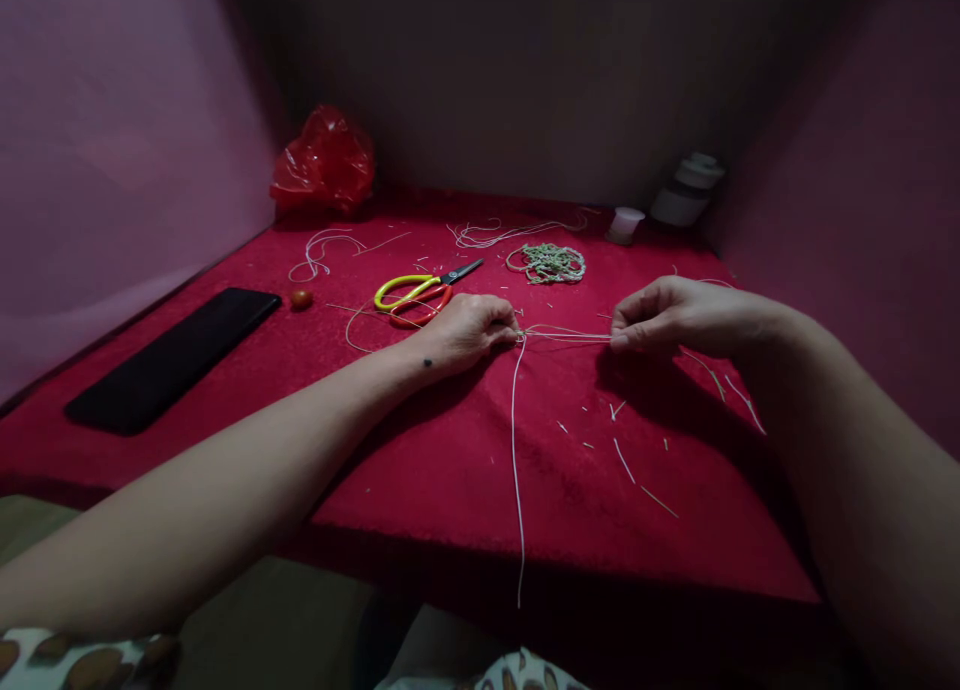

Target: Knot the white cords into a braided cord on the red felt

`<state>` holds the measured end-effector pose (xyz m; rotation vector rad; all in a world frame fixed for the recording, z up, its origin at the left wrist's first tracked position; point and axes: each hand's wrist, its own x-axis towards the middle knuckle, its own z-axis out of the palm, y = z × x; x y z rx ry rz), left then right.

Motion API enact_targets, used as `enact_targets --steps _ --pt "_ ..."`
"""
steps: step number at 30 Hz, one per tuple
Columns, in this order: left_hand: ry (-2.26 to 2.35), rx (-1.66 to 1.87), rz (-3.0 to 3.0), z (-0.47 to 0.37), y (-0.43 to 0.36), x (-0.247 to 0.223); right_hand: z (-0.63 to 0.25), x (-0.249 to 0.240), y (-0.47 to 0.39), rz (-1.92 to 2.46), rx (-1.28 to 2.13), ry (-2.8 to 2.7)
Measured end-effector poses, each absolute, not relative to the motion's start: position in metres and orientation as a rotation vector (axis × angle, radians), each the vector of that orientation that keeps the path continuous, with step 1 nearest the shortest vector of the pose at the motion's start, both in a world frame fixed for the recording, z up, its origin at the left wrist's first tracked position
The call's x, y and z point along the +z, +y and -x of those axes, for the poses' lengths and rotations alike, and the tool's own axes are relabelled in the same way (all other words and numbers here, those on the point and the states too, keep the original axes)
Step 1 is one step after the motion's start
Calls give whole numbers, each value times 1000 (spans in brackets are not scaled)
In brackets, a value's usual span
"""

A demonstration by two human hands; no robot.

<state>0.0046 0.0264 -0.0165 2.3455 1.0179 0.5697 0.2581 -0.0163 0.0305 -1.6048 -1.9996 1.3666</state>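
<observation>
Thin pale cords [566, 334] stretch sideways between my two hands, just above the red cloth. My left hand [480, 328] is closed in a pinch on their left end, beside a small knot or loop. From that knot a single white cord [515, 450] hangs down toward the table's front edge. My right hand [660, 315] pinches the cords' other end, and loose ends trail out behind it. Scissors [424, 295] with one yellow and one red handle lie open just behind my left hand.
On the red tablecloth [450, 470] are a black flat case [176, 360], a small brown bead [301, 299], a bundle of green-white braided cord [553, 263] and scattered cord scraps [624, 460]. Farther back stand a red plastic bag [324, 160], a small white cup [625, 224] and a white bottle [686, 192].
</observation>
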Motion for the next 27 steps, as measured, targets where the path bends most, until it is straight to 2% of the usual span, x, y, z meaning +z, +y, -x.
enact_targets --steps 9,12,18,22,27 --pt "970 524 -2450 -4 29 -17 -298 30 -9 1801 1110 -2197" --pt "984 521 -2452 -4 29 -16 -288 31 -14 1657 1197 -2114" --pt "964 560 -2464 -4 27 -17 -248 14 -16 1115 1221 -1533" --pt "967 549 -2473 -4 26 -16 -223 1 -7 982 1266 -1405" --pt "924 510 -2490 -2 26 -15 -215 -12 4 931 1148 -1308"
